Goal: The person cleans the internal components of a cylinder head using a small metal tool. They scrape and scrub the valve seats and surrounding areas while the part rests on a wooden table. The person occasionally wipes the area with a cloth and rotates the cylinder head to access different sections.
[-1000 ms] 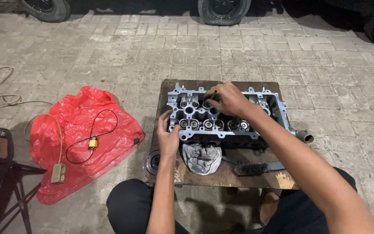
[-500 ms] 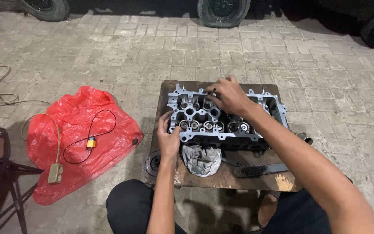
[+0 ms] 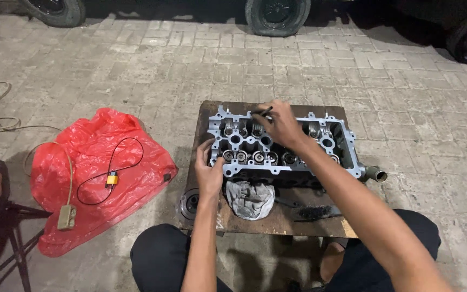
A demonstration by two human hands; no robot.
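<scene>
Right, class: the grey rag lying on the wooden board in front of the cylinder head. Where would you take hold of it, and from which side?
Pinch the grey rag at its bunched top folds, coming straight down from above on the near side. It lies loosely crumpled on the wooden board, so raised creases probably offer the easiest purchase. The cylinder head blocks the far side, and the left hand sits at its upper left.

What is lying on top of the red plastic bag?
On the red plastic bag lie a looped black cable with a small yellow part, and a beige switch box on a pale cord. Anything beneath the bag is covered.
</scene>
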